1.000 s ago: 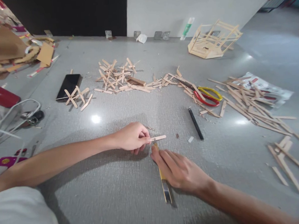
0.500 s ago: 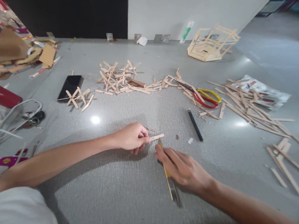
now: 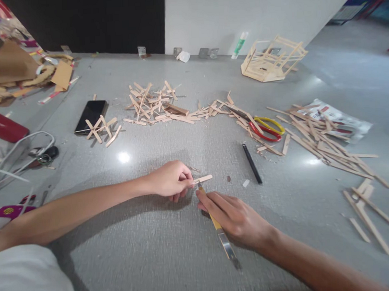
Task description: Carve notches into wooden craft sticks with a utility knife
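My left hand [image 3: 176, 180] pinches one end of a short popsicle stick [image 3: 205, 178] just above the table, its free end pointing right. My right hand [image 3: 232, 215] is closed round a yellow utility knife [image 3: 215, 222] with a shiny metal rear part. The knife's tip meets the stick close to my left fingertips; the blade itself is too small to make out clearly. A thin sliver of wood [image 3: 195, 169] lies just beyond my left fingers.
Right of my hands lie a black pen [image 3: 252, 164], scissors [image 3: 266, 129] and loose sticks [image 3: 328, 143]. Crossed stick pieces [image 3: 151, 102] are heaped beyond, near a phone [image 3: 91, 117]. A hexagonal stick frame [image 3: 269, 70] stands at the back right, beside a glue tube [image 3: 239, 45].
My right hand has shifted slightly left with the knife, whose tip moved along the stick toward my left fingers. The knife's rear end has swung right. My left hand stays nearly in place.
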Tool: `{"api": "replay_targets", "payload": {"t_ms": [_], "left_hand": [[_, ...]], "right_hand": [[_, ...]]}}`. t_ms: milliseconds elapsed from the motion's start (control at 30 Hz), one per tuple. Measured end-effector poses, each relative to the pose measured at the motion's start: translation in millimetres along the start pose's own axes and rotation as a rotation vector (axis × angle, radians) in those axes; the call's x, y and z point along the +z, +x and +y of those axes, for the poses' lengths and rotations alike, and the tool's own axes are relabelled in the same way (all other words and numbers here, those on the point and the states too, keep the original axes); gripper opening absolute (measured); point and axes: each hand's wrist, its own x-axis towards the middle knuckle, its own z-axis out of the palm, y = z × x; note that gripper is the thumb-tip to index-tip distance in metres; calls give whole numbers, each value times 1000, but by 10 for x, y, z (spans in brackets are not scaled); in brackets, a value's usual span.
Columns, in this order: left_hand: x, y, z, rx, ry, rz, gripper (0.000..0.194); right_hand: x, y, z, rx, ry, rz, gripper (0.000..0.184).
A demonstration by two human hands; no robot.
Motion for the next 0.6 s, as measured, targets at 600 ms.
{"api": "replay_targets", "payload": {"t_ms": [600], "left_hand": [[-26,-17,14,16,-31,-10,25]], "right_hand": [[6,-70,38,167,-56,32,32]]}}
